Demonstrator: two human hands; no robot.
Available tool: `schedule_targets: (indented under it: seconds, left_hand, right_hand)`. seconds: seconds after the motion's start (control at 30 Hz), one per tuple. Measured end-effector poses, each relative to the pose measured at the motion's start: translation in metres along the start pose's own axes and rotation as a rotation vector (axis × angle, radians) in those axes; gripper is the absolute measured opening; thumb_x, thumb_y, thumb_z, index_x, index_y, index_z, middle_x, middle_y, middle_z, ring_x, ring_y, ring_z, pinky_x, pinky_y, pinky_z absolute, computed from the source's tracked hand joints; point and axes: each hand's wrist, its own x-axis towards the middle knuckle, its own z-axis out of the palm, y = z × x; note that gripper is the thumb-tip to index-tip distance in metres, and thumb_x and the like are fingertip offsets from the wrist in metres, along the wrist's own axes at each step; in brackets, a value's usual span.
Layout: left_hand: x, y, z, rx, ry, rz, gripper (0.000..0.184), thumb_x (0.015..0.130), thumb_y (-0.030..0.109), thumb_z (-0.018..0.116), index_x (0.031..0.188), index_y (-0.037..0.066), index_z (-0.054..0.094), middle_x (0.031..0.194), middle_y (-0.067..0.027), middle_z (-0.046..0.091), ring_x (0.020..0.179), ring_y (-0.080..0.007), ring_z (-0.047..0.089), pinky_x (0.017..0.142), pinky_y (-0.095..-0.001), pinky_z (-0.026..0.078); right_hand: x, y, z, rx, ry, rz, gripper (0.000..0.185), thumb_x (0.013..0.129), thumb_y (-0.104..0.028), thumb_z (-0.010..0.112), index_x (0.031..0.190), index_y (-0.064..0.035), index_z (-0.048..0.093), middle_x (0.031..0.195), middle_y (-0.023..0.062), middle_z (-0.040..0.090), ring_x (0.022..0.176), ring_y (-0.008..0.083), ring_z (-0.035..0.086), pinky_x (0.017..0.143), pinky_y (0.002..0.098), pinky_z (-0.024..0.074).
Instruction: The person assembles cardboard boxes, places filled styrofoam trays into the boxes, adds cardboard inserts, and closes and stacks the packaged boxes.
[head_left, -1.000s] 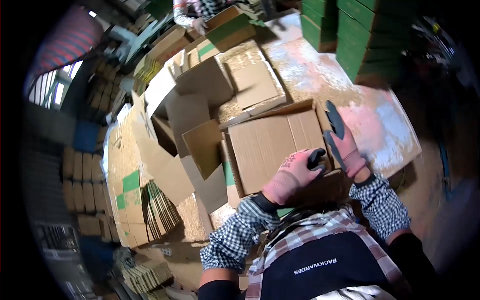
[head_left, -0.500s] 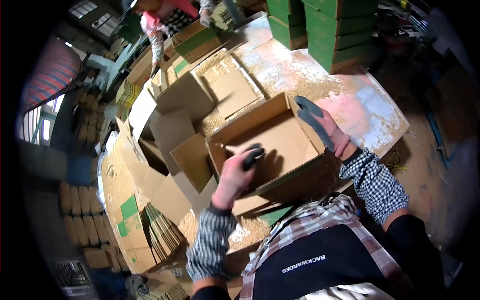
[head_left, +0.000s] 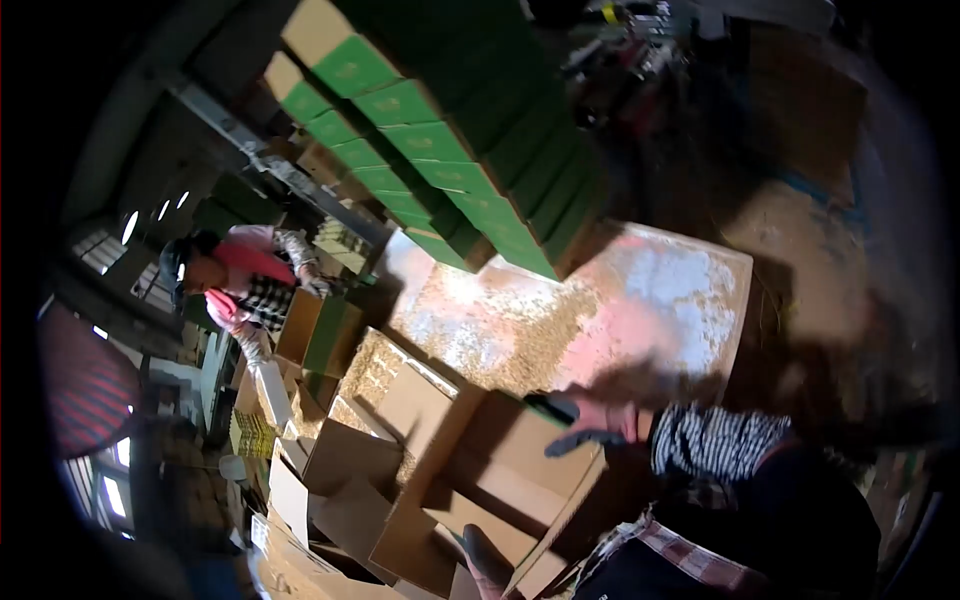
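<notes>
The right hand [head_left: 605, 422] is spread; whether the left hand [head_left: 484, 562] grips, I cannot tell. Between them the carton [head_left: 520, 435] stands erected, top unclosed; green boxes [head_left: 425, 140] are stacked beyond.

Our right hand [head_left: 600, 420] is out front, gloved, dark-coated fingers [head_left: 580, 441] pointing left, visible gap between upper and lower digits. Right forearm [head_left: 715, 440] runs roughly level behind it, checked sleeve down to the wrist. Left hand [head_left: 487, 567] sits below and left of the right one, digits pointing up, cut off at the edge; its grip's unreadable. Our torso [head_left: 650, 575] is right of the left hand, leaning unclear.
</notes>
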Motion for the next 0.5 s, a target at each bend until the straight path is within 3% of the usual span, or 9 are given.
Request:
schedule_targets:
  seconds: [0.03,0.07,0.1,0.13,0.2,0.27,0.33,0.4,0.5]
  left_hand:
    - [0.014,0.002,0.001,0.102,-0.021,-0.048,0.059,0.097,0.042,0.052,0.137,0.000,0.045,0.134,-0.0083,0.051,0.124,-0.0213,0.047,0.108,-0.0351,0.033]
    - [0.030,0.007,0.008,0.200,-0.044,-0.085,0.064,0.097,0.047,0.051,0.139,-0.001,0.043,0.139,-0.0110,0.049,0.126,-0.0236,0.046,0.109,-0.0359,0.033]
    - [0.034,0.021,0.046,-0.412,-0.146,-0.529,0.069,0.096,0.050,0.049,0.139,-0.004,0.042,0.144,-0.0149,0.045,0.127,-0.0283,0.046,0.111,-0.0382,0.032]
    - [0.070,0.003,0.038,-0.439,-0.377,-0.471,0.075,0.095,0.054,0.049,0.138,-0.007,0.042,0.143,-0.0180,0.046,0.125,-0.0320,0.048,0.111,-0.0395,0.034]
    - [0.106,-0.018,0.067,-0.082,-0.143,-0.251,0.065,0.096,0.043,0.052,0.138,-0.005,0.043,0.142,-0.0172,0.047,0.125,-0.0285,0.049,0.110,-0.0379,0.034]
    - [0.145,-0.044,0.123,0.265,0.068,-0.023,0.056,0.097,0.033,0.056,0.138,-0.004,0.044,0.141,-0.0164,0.048,0.125,-0.0251,0.050,0.110,-0.0363,0.035]
    - [0.186,-0.064,0.188,0.202,-0.154,-0.116,0.050,0.096,0.022,0.059,0.138,-0.002,0.044,0.143,-0.0144,0.046,0.129,-0.0200,0.047,0.111,-0.0336,0.034]
    - [0.246,-0.121,0.224,0.039,-0.276,-0.151,0.051,0.095,0.022,0.061,0.138,-0.001,0.045,0.143,-0.0120,0.047,0.129,-0.0182,0.047,0.109,-0.0317,0.036]
    - [0.287,-0.195,0.303,-0.005,-0.304,-0.312,0.037,0.096,0.018,0.059,0.130,0.006,0.052,0.120,-0.0081,0.058,0.113,-0.0187,0.055,0.097,-0.0366,0.047]
  right_hand:
    - [0.001,0.000,-0.021,0.329,0.011,-0.082,0.074,0.078,-0.027,0.080,0.140,-0.0071,0.044,0.140,0.0113,0.049,0.125,0.0181,0.048,0.105,0.0326,0.0400]
    - [0.013,0.005,-0.069,0.365,0.082,-0.151,0.068,0.082,-0.029,0.076,0.139,-0.0080,0.046,0.137,0.0108,0.052,0.123,0.0192,0.050,0.103,0.0331,0.0413]
    - [0.021,0.013,-0.130,0.227,0.252,-0.173,0.062,0.085,-0.031,0.071,0.138,-0.0089,0.048,0.133,0.0103,0.054,0.120,0.0204,0.053,0.101,0.0335,0.0427]
    - [0.032,0.029,-0.188,0.046,0.440,-0.148,0.056,0.089,-0.033,0.067,0.137,-0.0098,0.049,0.130,0.0097,0.057,0.117,0.0215,0.055,0.099,0.0340,0.0440]
    - [0.059,0.072,-0.263,-0.223,0.710,0.024,0.052,0.091,-0.035,0.062,0.135,-0.0106,0.051,0.127,0.0096,0.059,0.115,0.0232,0.056,0.097,0.0351,0.0447]
    - [0.095,0.111,-0.263,-0.388,0.827,0.220,0.053,0.090,-0.036,0.062,0.135,-0.0105,0.052,0.129,0.0104,0.057,0.118,0.0244,0.054,0.099,0.0363,0.0434]
    - [0.118,0.146,-0.220,-0.501,0.836,0.283,0.054,0.089,-0.038,0.063,0.134,-0.0103,0.052,0.130,0.0112,0.055,0.120,0.0255,0.052,0.100,0.0376,0.0421]
    - [0.111,0.152,-0.179,-0.574,0.791,0.250,0.055,0.087,-0.039,0.063,0.133,-0.0102,0.053,0.132,0.0120,0.054,0.122,0.0266,0.050,0.101,0.0389,0.0408]
    - [0.073,0.154,-0.139,-0.628,0.653,0.163,0.057,0.085,-0.041,0.063,0.132,-0.0100,0.054,0.134,0.0132,0.052,0.125,0.0283,0.047,0.103,0.0408,0.0388]
